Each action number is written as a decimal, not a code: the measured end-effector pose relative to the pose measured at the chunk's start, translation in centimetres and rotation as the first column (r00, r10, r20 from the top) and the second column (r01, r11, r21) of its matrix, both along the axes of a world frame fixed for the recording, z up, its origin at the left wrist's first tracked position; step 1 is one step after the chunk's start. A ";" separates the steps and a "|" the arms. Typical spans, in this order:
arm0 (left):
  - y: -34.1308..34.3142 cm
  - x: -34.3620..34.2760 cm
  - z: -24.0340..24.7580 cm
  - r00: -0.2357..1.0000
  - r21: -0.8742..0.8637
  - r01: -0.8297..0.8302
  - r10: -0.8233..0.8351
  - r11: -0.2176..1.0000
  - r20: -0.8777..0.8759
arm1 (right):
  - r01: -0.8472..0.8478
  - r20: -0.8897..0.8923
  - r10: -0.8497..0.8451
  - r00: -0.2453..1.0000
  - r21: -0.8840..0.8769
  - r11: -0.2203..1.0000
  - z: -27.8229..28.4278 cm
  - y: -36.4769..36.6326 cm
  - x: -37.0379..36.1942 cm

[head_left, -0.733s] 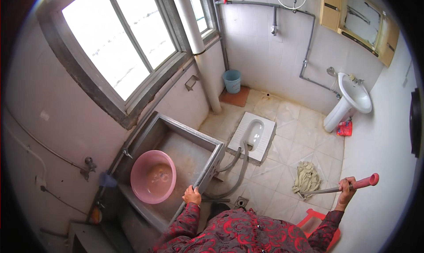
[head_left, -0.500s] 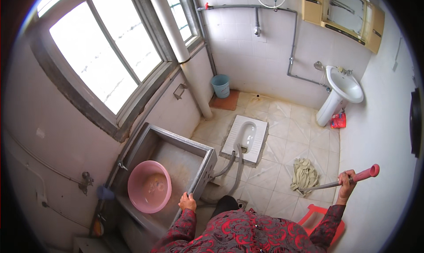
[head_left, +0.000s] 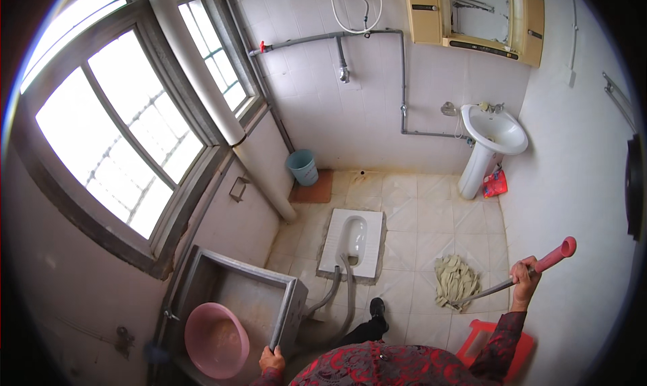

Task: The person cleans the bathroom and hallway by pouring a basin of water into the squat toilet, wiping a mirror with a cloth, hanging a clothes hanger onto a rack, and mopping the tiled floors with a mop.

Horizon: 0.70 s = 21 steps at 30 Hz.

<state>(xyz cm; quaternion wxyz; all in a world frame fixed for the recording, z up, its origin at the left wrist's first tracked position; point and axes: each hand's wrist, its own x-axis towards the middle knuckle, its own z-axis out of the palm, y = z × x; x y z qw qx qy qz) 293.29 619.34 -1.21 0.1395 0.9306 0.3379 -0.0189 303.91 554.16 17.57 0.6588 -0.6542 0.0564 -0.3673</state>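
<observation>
Currently stands on pale tiled floor [head_left: 431, 219] | has metal sink [head_left: 259, 302] at left | holds mop [head_left: 457, 278] out at right, head down on floor | has pink basin [head_left: 216, 339] inside sink, toward near end | grips mop with right hand [head_left: 525, 278], just below its pink end | clasps sink's rim with left hand [head_left: 272, 360]

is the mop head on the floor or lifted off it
On the floor: the mop head rests there, its pale strands spread outward.
</observation>
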 end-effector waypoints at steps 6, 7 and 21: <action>-1.0 6.1 -0.8 0.980 0.029 0.046 -0.039 0.999 -0.196 | -0.019 0.025 0.019 1.000 0.038 0.999 -0.7 -2.2 6.7; -1.3 7.4 -1.6 0.979 0.048 0.088 -0.078 0.995 -0.190 | -0.013 -0.015 0.013 1.000 0.037 0.999 -0.4 -2.5 7.9; 3.9 4.3 -12.2 0.943 0.348 0.315 -0.251 0.883 -0.218 | 0.014 -0.069 -0.013 0.998 0.009 1.000 0.7 -5.9 20.8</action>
